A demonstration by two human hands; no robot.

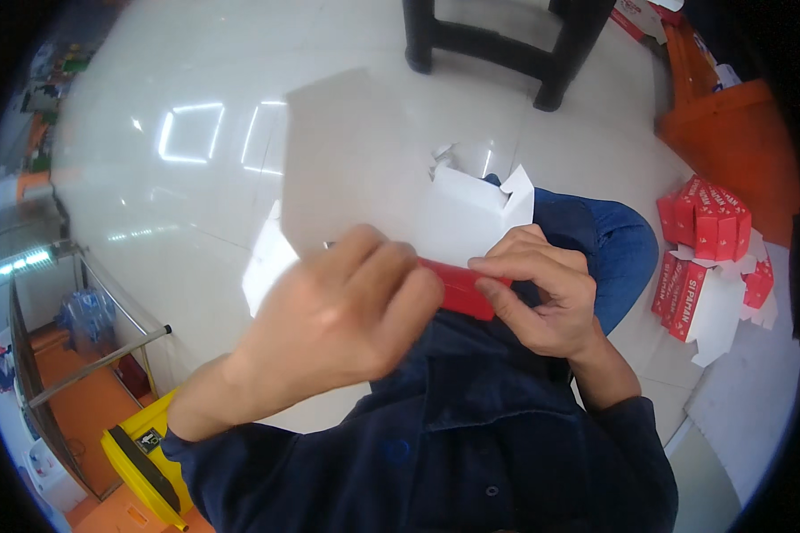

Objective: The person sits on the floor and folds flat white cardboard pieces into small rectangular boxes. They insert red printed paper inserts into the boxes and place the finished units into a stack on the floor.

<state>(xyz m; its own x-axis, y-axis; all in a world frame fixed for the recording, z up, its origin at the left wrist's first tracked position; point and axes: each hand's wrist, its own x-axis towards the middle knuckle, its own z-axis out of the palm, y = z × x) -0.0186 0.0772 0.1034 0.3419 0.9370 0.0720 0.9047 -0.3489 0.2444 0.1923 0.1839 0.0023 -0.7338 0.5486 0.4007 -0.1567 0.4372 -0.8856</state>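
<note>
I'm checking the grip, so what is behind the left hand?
Past the left hand, a white flap shows to its left and a red panel to its right. Anything gripped on the far side is covered by the hand's back.

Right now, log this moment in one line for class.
left hand: at red-white carton; right hand: pinching its edge; red boxes: piled rightward

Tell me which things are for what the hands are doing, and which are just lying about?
In the job:
- right hand, pinching
- red-and-white carton
- left hand, blurred, at the carton
- red boxes, probably: similar colours

Just about:
- black stool legs
- metal rail
</note>
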